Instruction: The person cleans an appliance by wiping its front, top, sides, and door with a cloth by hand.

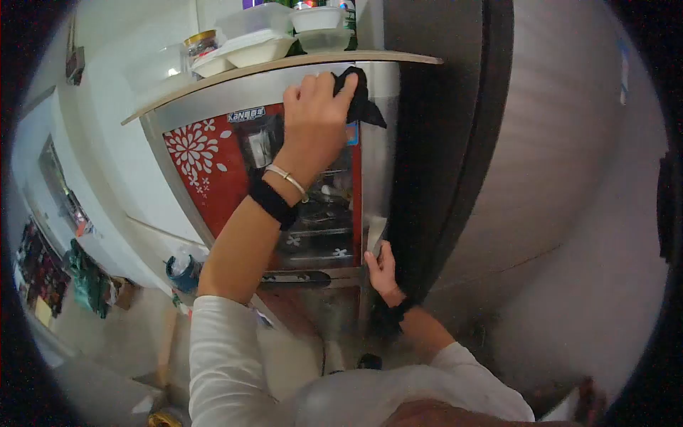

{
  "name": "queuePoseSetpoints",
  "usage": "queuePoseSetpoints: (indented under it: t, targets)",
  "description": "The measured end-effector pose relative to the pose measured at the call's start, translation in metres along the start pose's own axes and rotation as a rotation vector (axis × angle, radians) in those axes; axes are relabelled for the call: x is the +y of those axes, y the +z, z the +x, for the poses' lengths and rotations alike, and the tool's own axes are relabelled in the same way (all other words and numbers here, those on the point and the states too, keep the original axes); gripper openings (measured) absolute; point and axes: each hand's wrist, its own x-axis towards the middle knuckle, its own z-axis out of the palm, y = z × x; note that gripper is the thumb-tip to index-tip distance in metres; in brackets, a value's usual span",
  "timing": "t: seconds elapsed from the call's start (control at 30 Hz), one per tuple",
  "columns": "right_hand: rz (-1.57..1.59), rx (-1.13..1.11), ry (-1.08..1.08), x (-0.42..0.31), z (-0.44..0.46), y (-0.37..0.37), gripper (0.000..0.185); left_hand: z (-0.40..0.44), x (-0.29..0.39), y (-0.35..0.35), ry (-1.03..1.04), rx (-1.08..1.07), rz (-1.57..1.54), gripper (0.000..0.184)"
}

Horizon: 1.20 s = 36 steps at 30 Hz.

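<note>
My left hand (316, 117) presses a bunched black cloth (361, 103) against the upper right corner of the front of a metal-framed cabinet (377, 171). The cabinet's red door (213, 174) has white flower prints and a dark glass panel, partly hidden by my left forearm. Lower down, my right hand (384, 274) is at the cabinet's right edge, its thumb and fingers closed around the base of a pale, flat piece (376, 231). I cannot make out what that piece is.
A thin board (284, 69) tops the cabinet, bearing plastic containers (260, 46), a gold-lidded jar (201, 43) and cans. A dark panel (441, 142) stands close on the right. On the left floor are a blue bucket (183, 272) and a green bag (87, 285).
</note>
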Motion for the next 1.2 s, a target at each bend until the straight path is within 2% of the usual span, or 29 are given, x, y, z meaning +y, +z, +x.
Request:
queuePoseSetpoints:
  t: [0.1, 0.17, 0.3, 0.37, 0.5, 0.57, 0.63, 0.73, 0.77, 0.83, 0.9, 0.97, 1.0, 1.07, 1.1, 1.13, 1.17, 1.2]
  targets:
    - [0.028, -0.019, 0.034, -0.001, 0.000, -0.004, 0.023, 0.008, 0.002, 0.004, 0.018, 0.050, -0.014, 0.046]
    - [0.091, -0.051, 0.028, 0.001, 0.001, -0.004, 0.032, 0.011, 0.001, 0.004, 0.010, 0.072, -0.002, 0.047]
    - [0.137, -0.045, -0.027, -0.003, 0.001, -0.004, 0.032, 0.011, 0.007, 0.004, -0.056, 0.070, -0.003, 0.046]
    - [0.152, -0.084, 0.089, -0.006, -0.001, -0.007, 0.031, 0.008, 0.013, 0.008, -0.079, 0.058, 0.022, 0.045]
    - [0.288, -0.160, 0.046, 0.007, 0.002, -0.007, 0.030, -0.006, 0.011, 0.016, -0.086, 0.075, 0.154, 0.041]
    - [0.241, -0.093, -0.010, 0.013, 0.002, -0.006, 0.030, -0.006, 0.000, 0.013, 0.001, 0.114, 0.109, 0.043]
    - [0.237, -0.119, 0.063, 0.015, 0.001, -0.010, 0.033, -0.011, -0.017, 0.006, -0.007, 0.101, 0.138, 0.042]
    - [0.192, -0.157, 0.114, 0.019, 0.001, -0.012, 0.035, -0.027, -0.054, -0.019, -0.200, -0.079, 0.271, 0.041]
    - [0.196, -0.108, 0.112, 0.030, -0.003, -0.009, 0.036, -0.035, -0.071, -0.029, -0.286, -0.140, 0.316, 0.042]
    - [0.204, -0.055, 0.109, 0.030, -0.002, -0.005, 0.037, -0.073, -0.130, -0.035, -0.463, -0.136, 0.466, 0.042]
    - [0.160, -0.070, -0.020, 0.014, 0.001, -0.004, 0.039, -0.105, -0.171, -0.051, -0.769, -0.127, 0.491, 0.026]
    - [0.122, -0.056, -0.011, 0.022, -0.002, -0.007, 0.040, -0.134, -0.190, -0.050, -0.921, -0.082, 0.595, 0.024]
    - [0.083, -0.048, -0.005, 0.026, -0.002, -0.006, 0.040, -0.136, -0.193, -0.045, -0.919, -0.080, 0.598, 0.024]
    - [0.122, -0.041, 0.063, 0.013, -0.004, -0.003, 0.040, -0.135, -0.180, -0.028, -0.900, -0.018, 0.579, 0.021]
    - [0.150, -0.035, 0.129, 0.008, -0.005, -0.005, 0.040, -0.111, -0.144, -0.039, -0.757, -0.132, 0.390, 0.023]
    - [0.071, -0.037, 0.040, 0.033, -0.005, -0.009, 0.039, -0.104, -0.131, -0.019, -0.722, -0.065, 0.300, 0.026]
    - [0.062, -0.056, 0.038, 0.029, -0.003, -0.008, 0.039, -0.095, -0.110, -0.007, -0.632, -0.004, 0.252, 0.032]
    - [0.083, -0.014, -0.042, 0.022, -0.002, -0.004, 0.032, -0.076, -0.076, -0.010, -0.687, 0.014, 0.051, 0.040]
